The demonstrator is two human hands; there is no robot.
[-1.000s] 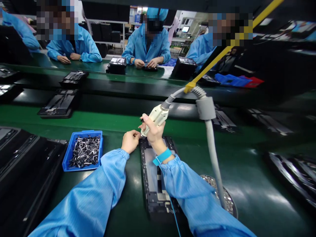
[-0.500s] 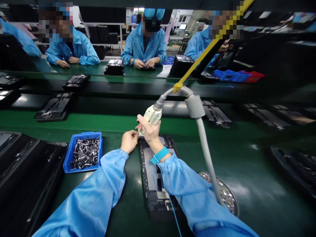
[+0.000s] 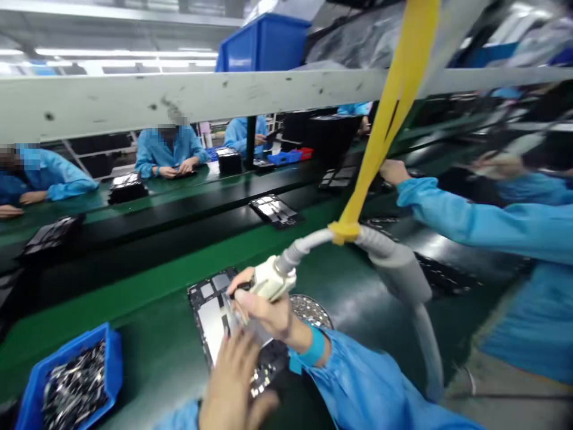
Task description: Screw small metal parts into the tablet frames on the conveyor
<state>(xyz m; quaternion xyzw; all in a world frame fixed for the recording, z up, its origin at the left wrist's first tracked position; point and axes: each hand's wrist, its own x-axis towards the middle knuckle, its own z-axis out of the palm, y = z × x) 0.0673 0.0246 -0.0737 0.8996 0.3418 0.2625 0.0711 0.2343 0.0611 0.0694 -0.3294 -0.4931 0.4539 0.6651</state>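
Note:
My right hand point(image 3: 264, 310) is closed around a cream electric screwdriver point(image 3: 271, 280), whose grey hose point(image 3: 394, 257) hangs from a yellow strap point(image 3: 385, 125). The tool is over a black frame panel point(image 3: 210, 310) lying on the green bench. My left hand point(image 3: 230, 388) lies on the near part of that panel, blurred, fingers stretched forward. A blue bin of small metal parts point(image 3: 71, 388) sits at the lower left. A round metal dish of screws point(image 3: 311, 310) shows just behind my right wrist.
A co-worker's blue sleeve and hand point(image 3: 443, 209) reach across the bench at right. More panels point(image 3: 275, 210) ride the dark conveyor. Other people in blue coats sit at the far side. A white beam point(image 3: 179, 98) crosses overhead.
The view has swung up and to the right. My right hand with the screwdriver has dropped closer to the panel. My left hand has moved from the panel's far corner onto its near part.

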